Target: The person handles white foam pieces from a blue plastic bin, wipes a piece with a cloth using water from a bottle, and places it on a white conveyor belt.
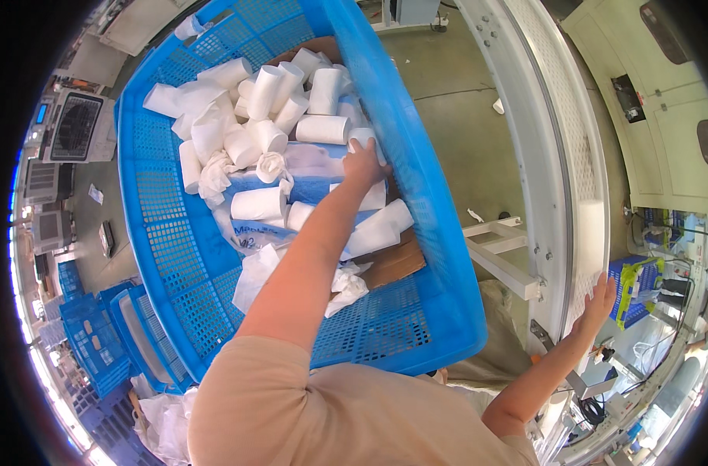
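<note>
A large blue plastic basket [447, 244] stands before me, its walls perforated. Inside lie several white paper rolls [266, 93], heaped mostly at the far end, some of them loosely unwound. My left hand [365, 165] reaches deep into the basket near its right wall, with fingers and thumb around a white paper roll [362, 137]. Printed blue-and-white plastic film [307, 186] and crumpled paper [348, 282] lie among the rolls. My right hand [597, 303] holds nothing; its fingers are extended at the edge of the white conveyor [584, 233].
A piece of brown cardboard [397, 262] lies on the basket floor. White frame legs [505, 250] jut from the conveyor towards the basket. Stacked blue crates [94, 343] stand at left. A pale machine cabinet [674, 169] and a blue crate with a yellow-green rim [633, 291] are beyond the conveyor.
</note>
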Demonstrator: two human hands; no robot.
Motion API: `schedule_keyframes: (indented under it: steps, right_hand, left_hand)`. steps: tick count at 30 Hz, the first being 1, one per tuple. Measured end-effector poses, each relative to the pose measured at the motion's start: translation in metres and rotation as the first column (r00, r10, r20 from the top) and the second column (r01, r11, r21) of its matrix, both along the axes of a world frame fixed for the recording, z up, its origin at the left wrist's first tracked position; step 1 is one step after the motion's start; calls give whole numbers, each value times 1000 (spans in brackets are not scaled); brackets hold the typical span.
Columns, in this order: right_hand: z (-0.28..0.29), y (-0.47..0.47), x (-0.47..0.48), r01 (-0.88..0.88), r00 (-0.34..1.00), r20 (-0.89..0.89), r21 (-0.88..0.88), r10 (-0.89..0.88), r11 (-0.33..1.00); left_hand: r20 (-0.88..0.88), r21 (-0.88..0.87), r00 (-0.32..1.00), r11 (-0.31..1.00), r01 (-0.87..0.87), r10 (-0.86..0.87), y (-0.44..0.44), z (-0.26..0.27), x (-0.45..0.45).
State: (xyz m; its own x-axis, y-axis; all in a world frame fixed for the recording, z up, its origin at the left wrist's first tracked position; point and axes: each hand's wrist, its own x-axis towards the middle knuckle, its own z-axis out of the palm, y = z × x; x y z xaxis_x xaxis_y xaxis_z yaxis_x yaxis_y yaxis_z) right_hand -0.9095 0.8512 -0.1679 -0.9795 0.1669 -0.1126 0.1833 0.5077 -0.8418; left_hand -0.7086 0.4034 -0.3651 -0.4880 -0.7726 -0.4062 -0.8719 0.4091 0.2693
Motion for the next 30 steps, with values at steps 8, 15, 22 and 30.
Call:
schedule_keyframes:
  steps: [8,15,22,30]
  right_hand:
    - [73,-74,60,-290,954,-140,-207,265,934]
    - [101,-178,143,-801,542,-389,-508,745,317]
    - [123,-186,157,-786,373,-43,-545,927,291]
    - [38,-22,1,-141,970,-245,-598,-13,789]
  left_hand:
    - [-32,955,227,-38,294,973,-18,76,89]
    - [82,622,452,-400,673,888,48,222,177]
    - [-98,664,632,-423,617,769,85,253,144]
    - [-195,117,956,963,244,-219,114,21,127]
